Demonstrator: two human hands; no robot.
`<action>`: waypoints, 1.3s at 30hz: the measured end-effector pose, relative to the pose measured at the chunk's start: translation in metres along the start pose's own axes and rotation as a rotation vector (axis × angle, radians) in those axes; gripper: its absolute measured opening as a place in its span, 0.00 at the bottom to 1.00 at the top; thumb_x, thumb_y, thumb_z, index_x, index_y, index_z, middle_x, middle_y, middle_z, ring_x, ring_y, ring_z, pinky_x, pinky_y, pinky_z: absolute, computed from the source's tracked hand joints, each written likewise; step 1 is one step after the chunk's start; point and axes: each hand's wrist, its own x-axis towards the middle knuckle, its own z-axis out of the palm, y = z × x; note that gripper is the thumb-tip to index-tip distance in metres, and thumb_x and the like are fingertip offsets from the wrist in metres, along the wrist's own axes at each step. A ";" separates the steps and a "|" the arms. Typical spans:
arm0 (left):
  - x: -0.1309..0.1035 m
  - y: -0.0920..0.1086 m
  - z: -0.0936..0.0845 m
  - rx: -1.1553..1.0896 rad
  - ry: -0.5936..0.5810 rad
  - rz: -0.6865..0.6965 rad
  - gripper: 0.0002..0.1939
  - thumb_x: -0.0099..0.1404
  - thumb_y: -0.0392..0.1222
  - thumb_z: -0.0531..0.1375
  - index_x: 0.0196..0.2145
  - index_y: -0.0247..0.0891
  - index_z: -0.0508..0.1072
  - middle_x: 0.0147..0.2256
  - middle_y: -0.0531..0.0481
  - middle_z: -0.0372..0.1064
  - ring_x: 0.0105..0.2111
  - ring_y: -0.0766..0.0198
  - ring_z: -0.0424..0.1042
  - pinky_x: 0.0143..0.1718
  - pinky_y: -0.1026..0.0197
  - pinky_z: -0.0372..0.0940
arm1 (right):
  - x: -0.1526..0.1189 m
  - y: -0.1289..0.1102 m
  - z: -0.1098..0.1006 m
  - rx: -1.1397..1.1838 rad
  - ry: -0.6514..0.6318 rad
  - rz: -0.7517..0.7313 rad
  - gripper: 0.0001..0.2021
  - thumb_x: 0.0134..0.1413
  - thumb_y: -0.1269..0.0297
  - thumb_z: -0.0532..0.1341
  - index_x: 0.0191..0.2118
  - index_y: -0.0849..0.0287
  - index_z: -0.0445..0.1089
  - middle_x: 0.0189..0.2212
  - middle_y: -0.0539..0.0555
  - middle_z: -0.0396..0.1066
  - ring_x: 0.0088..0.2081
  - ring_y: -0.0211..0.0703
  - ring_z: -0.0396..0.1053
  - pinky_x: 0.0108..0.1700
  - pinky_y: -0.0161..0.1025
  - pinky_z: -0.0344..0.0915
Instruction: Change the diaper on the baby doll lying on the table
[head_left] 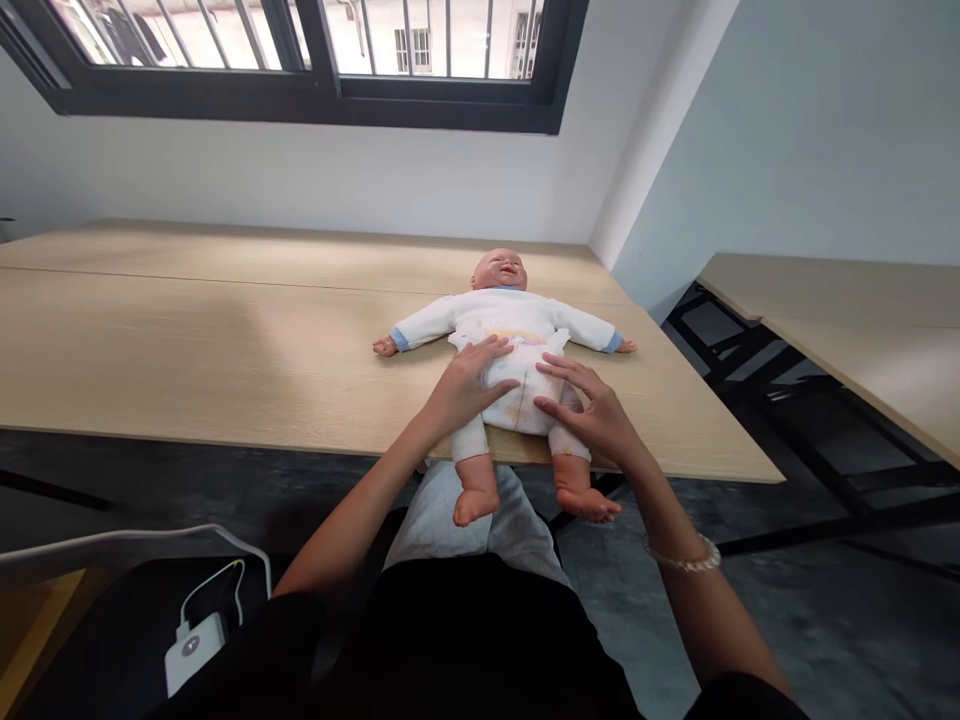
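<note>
Your left hand [469, 385] rests with thumb and fingers spread on one side of the white diaper [522, 395]; your right hand [591, 405], its fingers loosely parted, rests on the other. The doll [501, 308] lies face up between and beyond your hands, feet past the table [225, 350] edge. The diaper already appears drawn up around the hips; ruffled waist corners near your fingertips suggest some settling left. You cannot tell whether its sides are fastened.
</note>
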 end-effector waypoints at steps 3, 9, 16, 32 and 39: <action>0.001 0.004 -0.005 0.175 -0.213 0.002 0.29 0.73 0.49 0.58 0.68 0.39 0.61 0.69 0.42 0.57 0.71 0.55 0.54 0.72 0.46 0.48 | 0.002 0.001 0.001 -0.053 -0.060 -0.008 0.25 0.60 0.48 0.66 0.61 0.48 0.72 0.66 0.55 0.64 0.68 0.56 0.59 0.71 0.60 0.54; 0.005 0.017 -0.007 0.363 -0.387 -0.004 0.33 0.75 0.52 0.55 0.71 0.35 0.54 0.71 0.39 0.51 0.73 0.54 0.47 0.73 0.45 0.42 | 0.007 0.003 0.005 -0.103 -0.152 -0.038 0.27 0.61 0.49 0.66 0.64 0.48 0.69 0.67 0.55 0.63 0.70 0.57 0.55 0.72 0.61 0.50; -0.006 0.013 -0.005 0.186 -0.157 -0.045 0.43 0.64 0.44 0.68 0.69 0.40 0.51 0.69 0.36 0.55 0.69 0.49 0.57 0.68 0.44 0.54 | 0.005 -0.002 -0.001 -0.087 -0.063 -0.033 0.37 0.55 0.42 0.68 0.65 0.55 0.64 0.66 0.62 0.62 0.68 0.59 0.58 0.70 0.59 0.55; -0.023 0.008 -0.009 0.063 -0.049 -0.268 0.09 0.69 0.32 0.57 0.36 0.39 0.76 0.64 0.42 0.63 0.67 0.53 0.60 0.68 0.46 0.56 | -0.012 0.003 0.002 0.051 0.049 0.214 0.19 0.56 0.45 0.64 0.42 0.55 0.77 0.45 0.60 0.72 0.53 0.58 0.69 0.59 0.61 0.66; -0.020 0.011 0.001 0.240 0.029 -0.284 0.02 0.65 0.34 0.64 0.37 0.38 0.76 0.58 0.42 0.66 0.59 0.47 0.65 0.61 0.45 0.62 | -0.009 0.003 0.003 -0.142 -0.026 0.169 0.06 0.53 0.59 0.67 0.36 0.51 0.80 0.43 0.57 0.71 0.52 0.58 0.65 0.59 0.58 0.64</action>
